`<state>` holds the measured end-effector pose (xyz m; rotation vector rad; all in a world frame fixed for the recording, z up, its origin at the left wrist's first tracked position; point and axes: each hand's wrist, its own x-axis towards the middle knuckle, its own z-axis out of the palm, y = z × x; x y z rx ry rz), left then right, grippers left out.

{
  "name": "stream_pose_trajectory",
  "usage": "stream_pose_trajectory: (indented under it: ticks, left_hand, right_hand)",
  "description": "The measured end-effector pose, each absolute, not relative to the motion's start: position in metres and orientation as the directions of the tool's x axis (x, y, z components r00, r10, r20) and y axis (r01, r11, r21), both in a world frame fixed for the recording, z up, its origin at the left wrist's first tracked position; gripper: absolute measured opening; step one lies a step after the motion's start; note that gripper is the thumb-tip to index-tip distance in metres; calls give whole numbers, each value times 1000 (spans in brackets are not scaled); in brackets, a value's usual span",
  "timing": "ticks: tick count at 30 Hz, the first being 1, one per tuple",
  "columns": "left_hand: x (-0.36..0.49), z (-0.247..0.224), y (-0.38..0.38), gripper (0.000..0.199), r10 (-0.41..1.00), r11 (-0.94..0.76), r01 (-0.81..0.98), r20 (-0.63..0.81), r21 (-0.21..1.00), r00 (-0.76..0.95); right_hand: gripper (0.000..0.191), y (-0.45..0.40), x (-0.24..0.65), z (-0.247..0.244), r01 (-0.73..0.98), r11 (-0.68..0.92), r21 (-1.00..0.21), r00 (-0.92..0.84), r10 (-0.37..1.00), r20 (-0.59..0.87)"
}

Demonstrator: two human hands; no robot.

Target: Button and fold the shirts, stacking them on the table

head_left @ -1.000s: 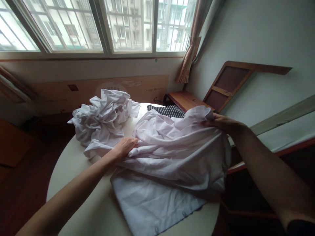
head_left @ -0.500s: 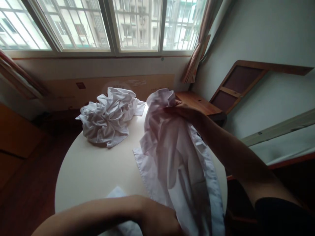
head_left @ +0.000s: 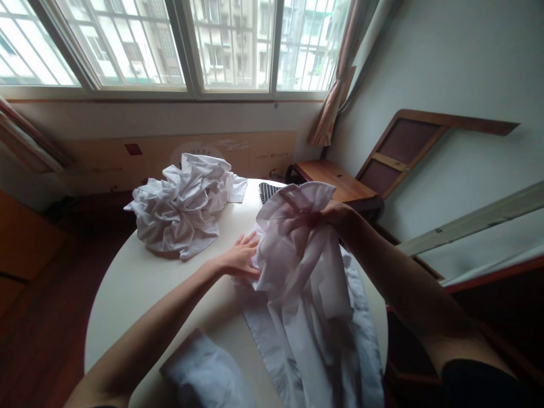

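A white shirt (head_left: 306, 283) lies lengthwise over the right half of the round table, its collar end raised off the top. My right hand (head_left: 335, 215) grips it just below the collar, with the fingertips partly hidden by cloth. My left hand (head_left: 241, 258) rests against the shirt's left edge, fingers spread, some of them behind the fabric. Near the front, a blurred piece of white cloth (head_left: 208, 374), perhaps a sleeve, hangs by my left forearm. A crumpled heap of white cloth (head_left: 178, 209) sits at the table's back left.
The round white table (head_left: 123, 306) stands before a barred window. Behind the shirt, a black-and-white striped cloth (head_left: 267, 191) lies at the table's far edge. A wooden stool or side table (head_left: 335, 178) stands behind at the right, near a cardboard panel (head_left: 161, 153).
My left hand has moved from the front edge up to the shirt's left side and spread its fingers. My right hand has shifted slightly right and nearer, turning the collar end and uncovering the striped cloth.
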<state>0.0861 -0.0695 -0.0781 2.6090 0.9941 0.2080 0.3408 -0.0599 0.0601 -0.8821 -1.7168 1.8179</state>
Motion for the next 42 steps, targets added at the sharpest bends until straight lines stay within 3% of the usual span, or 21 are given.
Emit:
stream_pose_trajectory:
  ticks: [2, 4, 7, 11, 13, 15, 18, 20, 21, 23, 25, 27, 30, 35, 39, 42]
  left_hand:
    - [99, -91, -75, 41, 658, -721, 608, 53, 333, 751]
    - [101, -99, -79, 24, 663, -733, 600, 137, 320, 736]
    - [89, -98, -91, 27, 685, -717, 617, 159, 324, 711]
    - [63, -57, -132, 32, 806, -473, 720, -80, 507, 586]
    - [50, -21, -159, 36, 765, -302, 667, -244, 681, 595]
    - [38, 17, -180, 30, 596, -147, 547, -367, 824, 714]
    - [22, 60, -188, 28, 458, 58, 507, -474, 860, 752]
    - [13, 71, -177, 28, 551, -36, 568, -458, 822, 698]
    - [9, 71, -169, 27, 643, -135, 654, -436, 744, 629]
    - [4, 60, -150, 23, 859, -231, 886, -343, 401, 379]
    - [0, 40, -134, 21, 968, -122, 992, -216, 27, 125]
    - [-4, 18, -123, 25, 987, -17, 988, -159, -154, -8]
    - [-11, 0, -114, 33, 990, 33, 980, -126, -195, -58]
    - [-14, 6, -87, 42, 974, 65, 990, 222, -127, -35]
    - [-9, 4, -46, 50, 916, 55, 997, 400, -48, -31]
    - [-8, -4, -19, 57, 916, 74, 997, 394, 4, -70]
  right_hand:
    - [44, -51, 348, 57, 90, -97, -991, -655, 744, -132]
    - [45, -39, 359, 53, 111, -104, -988, -607, 781, -150]
    - [35, -16, 375, 46, 237, -90, -967, -507, 838, -202]
    - [20, 11, 381, 36, 452, 92, -888, -454, 880, -140]
    - [16, 19, 369, 34, 522, 263, -811, -496, 867, -38]
    - [12, 20, 345, 38, 535, 453, -713, -548, 828, 116]
    - [13, 17, 295, 52, 539, 687, -487, -536, 726, 431]
    - [22, 18, 262, 60, 603, 725, -333, -467, 659, 590]
    - [26, 20, 248, 61, 646, 711, -279, -426, 639, 641]
    - [31, 30, 228, 54, 726, 654, -210, -380, 637, 671]
    - [36, 43, 221, 35, 793, 591, -151, -406, 697, 591]
    - [46, 53, 228, 10, 851, 513, -113, -427, 801, 419]
    - [55, 57, 260, -25, 935, 320, -155, -276, 928, 251]
    - [60, 38, 322, -53, 956, -34, -292, 89, 980, 176]
    - [68, 28, 353, -60, 935, -191, -297, 239, 962, 133]
    - [67, 25, 367, -66, 903, -243, -355, 263, 965, 6]
